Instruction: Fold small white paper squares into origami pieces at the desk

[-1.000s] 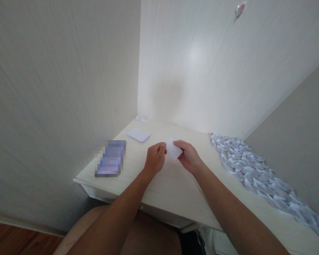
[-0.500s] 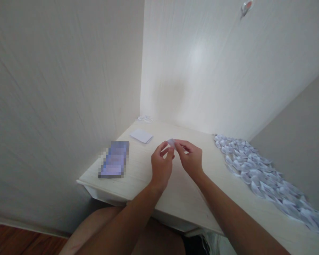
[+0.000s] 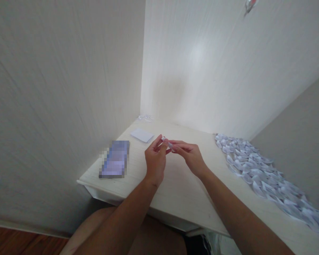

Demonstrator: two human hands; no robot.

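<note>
Head: two hands (image 3: pixel 155 160) (image 3: pixel 191 156) hold one paper (image 3: pixel 170 145)

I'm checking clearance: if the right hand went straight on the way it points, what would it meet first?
Past the white paper it holds, the right hand would probably meet the left hand first, though depth is unclear.
</note>
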